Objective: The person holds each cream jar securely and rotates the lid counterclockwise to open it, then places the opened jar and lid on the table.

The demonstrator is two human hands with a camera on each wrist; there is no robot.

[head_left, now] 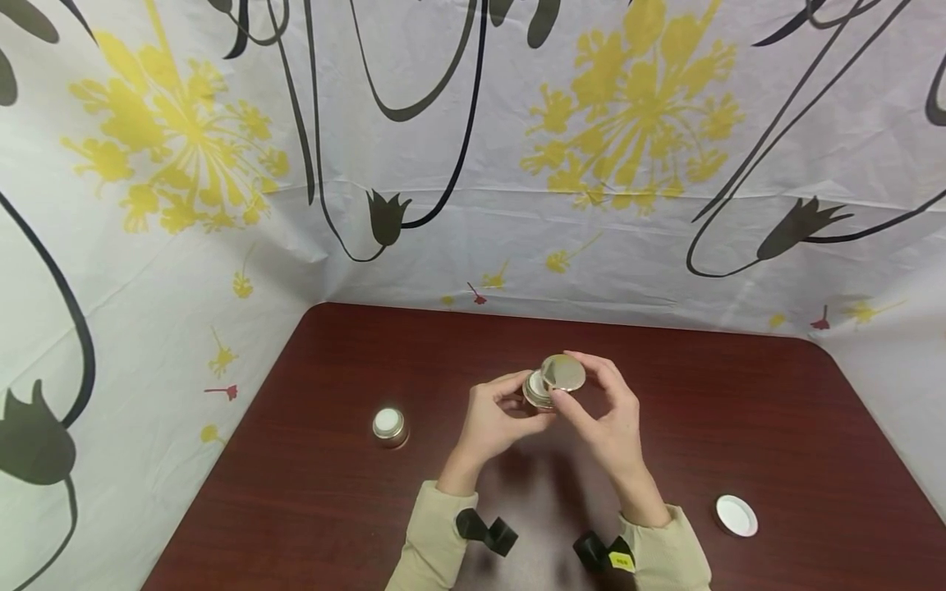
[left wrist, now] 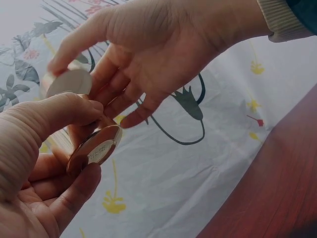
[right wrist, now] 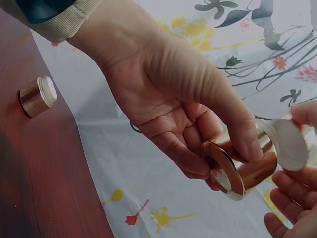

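My left hand [head_left: 493,419] grips a small gold cosmetic jar [right wrist: 260,171] with a pale neck, tilted and held above the table. In the left wrist view the jar's shiny base [left wrist: 101,148] with a printed label faces the camera. My right hand [head_left: 612,419] pinches a round gold lid [head_left: 564,373] by its edge. The lid sits tilted at the jar's mouth, its white inner face [right wrist: 293,145] showing in the right wrist view. Whether lid and jar touch I cannot tell.
A second gold jar [head_left: 389,427] with a white top stands on the dark red table [head_left: 310,492], left of the hands. To the right lies a round white lid-like disc [head_left: 737,515]. A white cloth [head_left: 443,271] with flower prints hangs behind and beside the table.
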